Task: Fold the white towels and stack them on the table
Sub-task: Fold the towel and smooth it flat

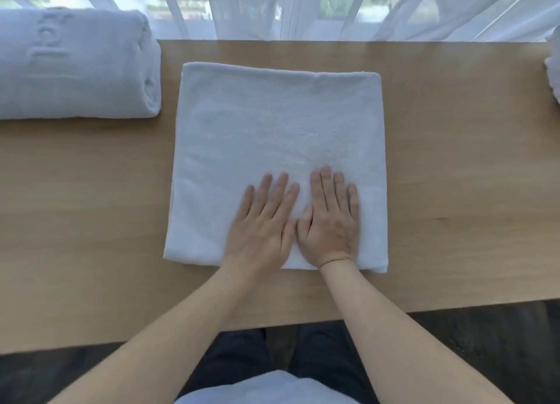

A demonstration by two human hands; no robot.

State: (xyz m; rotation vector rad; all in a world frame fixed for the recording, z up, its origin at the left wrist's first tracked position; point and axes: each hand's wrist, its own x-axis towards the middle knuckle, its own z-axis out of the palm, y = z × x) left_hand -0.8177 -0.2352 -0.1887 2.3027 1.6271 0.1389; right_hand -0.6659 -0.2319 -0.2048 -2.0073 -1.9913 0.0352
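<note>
Both hands, left point(263, 221) and right point(328, 220), fingers point(325, 185) spread flat, press towel point(272, 124) at frame centre onto desk point(454, 167), probably smoothing the fold.

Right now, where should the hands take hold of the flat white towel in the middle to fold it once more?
Probably the flat towel by its two near corners, from the person's side. Both hands, left hand and right hand, already press flat near that free edge, and the far side lies clear.

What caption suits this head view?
Both hands, left hand and right hand, press flat on a white towel on the wooden table.
</note>
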